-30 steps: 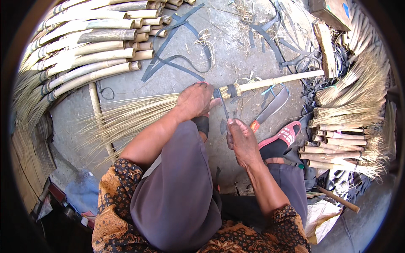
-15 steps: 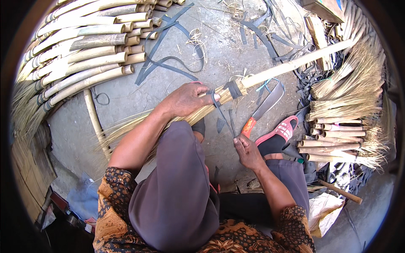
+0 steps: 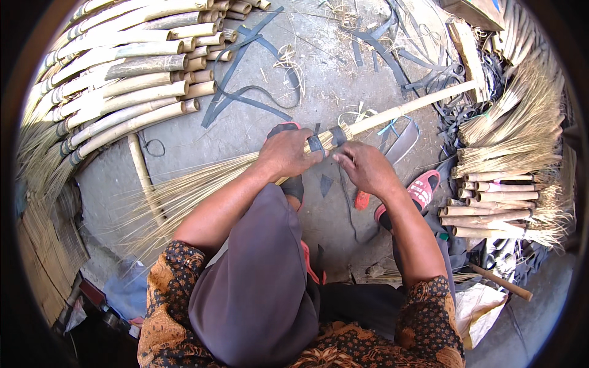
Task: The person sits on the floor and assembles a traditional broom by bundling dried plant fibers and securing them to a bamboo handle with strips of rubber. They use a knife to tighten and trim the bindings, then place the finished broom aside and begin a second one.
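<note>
A straw broom lies slantwise before me, its loose bristles spreading left and its pale handle pointing to the upper right. My left hand is closed round the bristle bundle near the binding. Two dark bands circle the neck, one by my left fingertips and the other nearer the handle. My right hand is pinched close beside the bundle on a dark rubber strip, whose tail dangles toward the ground. Behind the right hand lies a knife with a broad blade and orange-red handle, partly hidden by that hand.
Stacked brooms with bamboo handles fill the upper left. More straw bundles and short bamboo-handled brooms lie at right. Dark strips are scattered on the concrete floor. A stick rests left of the bristles.
My right hand has moved up and left to the broom's neck from lower down, where it held the strip taut. The broom has shifted left, its handle end lower.
</note>
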Demonstrator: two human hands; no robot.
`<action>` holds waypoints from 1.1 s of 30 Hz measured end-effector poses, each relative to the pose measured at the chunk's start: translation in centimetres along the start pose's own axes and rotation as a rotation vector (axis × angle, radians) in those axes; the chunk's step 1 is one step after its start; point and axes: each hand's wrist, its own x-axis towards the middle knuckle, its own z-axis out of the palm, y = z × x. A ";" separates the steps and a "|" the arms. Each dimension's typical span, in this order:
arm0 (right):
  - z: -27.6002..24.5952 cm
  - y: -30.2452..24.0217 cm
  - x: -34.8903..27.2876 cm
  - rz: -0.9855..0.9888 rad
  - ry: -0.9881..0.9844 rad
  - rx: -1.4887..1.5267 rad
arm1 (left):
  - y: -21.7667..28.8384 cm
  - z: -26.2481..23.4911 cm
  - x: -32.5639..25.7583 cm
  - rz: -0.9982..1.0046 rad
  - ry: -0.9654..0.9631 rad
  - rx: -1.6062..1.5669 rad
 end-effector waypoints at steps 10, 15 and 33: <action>0.4 -1.2 4.5 -0.275 0.143 -0.457 | 0.6 1.8 -0.5 0.043 0.071 0.225; 0.9 -0.9 4.8 -0.262 0.054 -0.498 | 0.3 2.3 -0.3 0.023 0.040 0.221; 10.1 0.1 0.5 -0.045 0.404 0.380 | -2.9 1.9 1.6 -0.110 0.160 -0.337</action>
